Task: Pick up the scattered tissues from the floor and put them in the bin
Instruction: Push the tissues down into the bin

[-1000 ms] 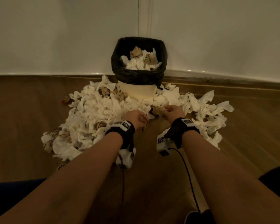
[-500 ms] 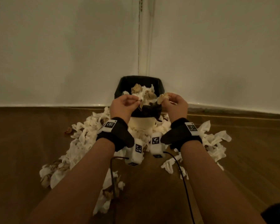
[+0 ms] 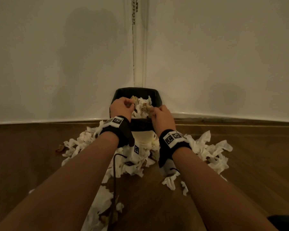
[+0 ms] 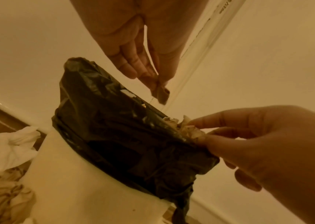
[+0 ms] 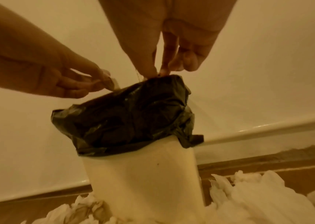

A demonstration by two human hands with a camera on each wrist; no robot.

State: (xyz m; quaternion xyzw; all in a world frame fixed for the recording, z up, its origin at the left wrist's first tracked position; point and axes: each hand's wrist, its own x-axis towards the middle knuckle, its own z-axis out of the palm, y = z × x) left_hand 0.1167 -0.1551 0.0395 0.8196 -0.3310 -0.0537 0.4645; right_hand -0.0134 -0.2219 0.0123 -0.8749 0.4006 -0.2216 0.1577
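Observation:
The white bin (image 3: 143, 136) with a black liner (image 3: 137, 90) stands in the wall corner, with crumpled tissues (image 3: 143, 104) heaped inside. Both hands hover over its mouth. My left hand (image 3: 130, 105) pinches a small brownish tissue scrap (image 4: 161, 94) above the liner's rim (image 4: 114, 97). My right hand (image 3: 151, 112) pinches a crumpled tissue wad (image 4: 190, 131) at the near rim. In the right wrist view the right hand's fingertips (image 5: 161, 72) touch the liner's top edge (image 5: 133, 97). Scattered white tissues (image 3: 83, 142) cover the floor around the bin's base.
More tissues (image 3: 210, 150) lie right of the bin and others (image 3: 100, 202) trail under my left forearm. White walls meet right behind the bin, with a skirting board (image 3: 40, 121) along the wooden floor (image 3: 23, 164). A cable (image 3: 114, 172) hangs from the left wrist.
Both hands rose from the floor pile with tissue pieces and moved forward over the bin's mouth. The head view tilted up towards the wall.

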